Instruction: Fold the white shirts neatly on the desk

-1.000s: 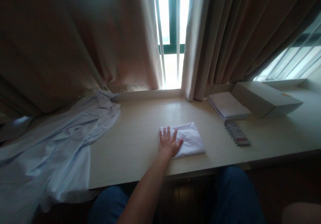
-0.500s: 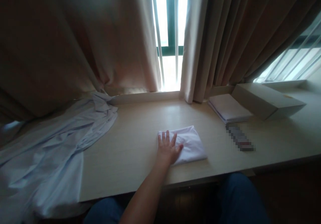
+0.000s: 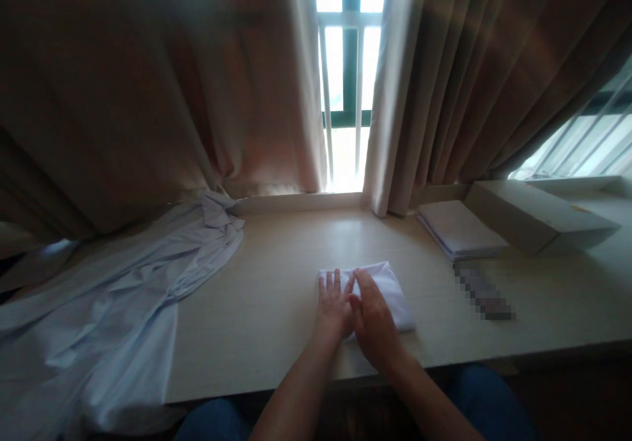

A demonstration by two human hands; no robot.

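A folded white cloth lies flat on the pale wooden table, close to its front edge. On the left part of the cloth rests my left hand, palm down with fingers spread. My right hand lies beside it over the middle of the cloth, its fingers stretched forward and its thumb side touching or nearly touching my left hand. Both hands cover much of the cloth's near left side, and neither grips it.
Loose, crumpled white fabric covers the table's left side. At the back right are a stack of folded white cloths and a white box. A pixelated object lies nearer. Curtains hang behind the table.
My right hand has come into view from the lower right and onto the folded cloth. My left hand stays on the cloth. The whole view has shifted slightly.
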